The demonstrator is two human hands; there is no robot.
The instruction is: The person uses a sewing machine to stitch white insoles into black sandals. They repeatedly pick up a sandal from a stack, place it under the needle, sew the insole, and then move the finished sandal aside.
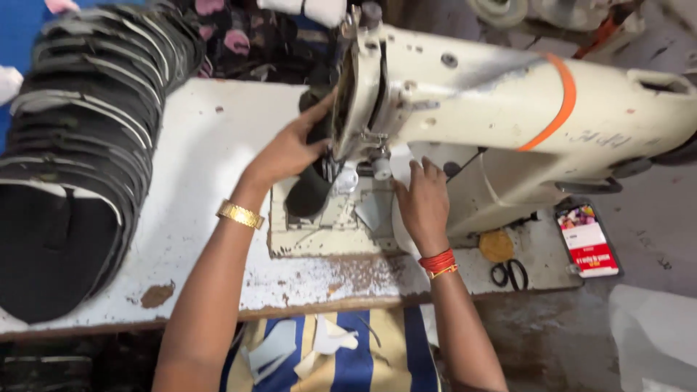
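Note:
My left hand (289, 151), with a gold bracelet at the wrist, grips a black curved fabric piece (308, 193) beside the needle area of a cream sewing machine (508, 109). The piece hangs down over the machine bed (319, 236). My right hand (423, 203), with red threads at the wrist, presses flat on a white fabric piece (401, 165) just right of the needle. The needle itself is hidden behind the machine head.
A long stack of black and white cut pieces (80, 145) lies on the left of the worn white table (210, 145). Black scissors (510, 274), a round yellow object (496, 245) and a small red and white packet (587, 241) sit at the right edge. White scraps rest on my striped lap (334, 356).

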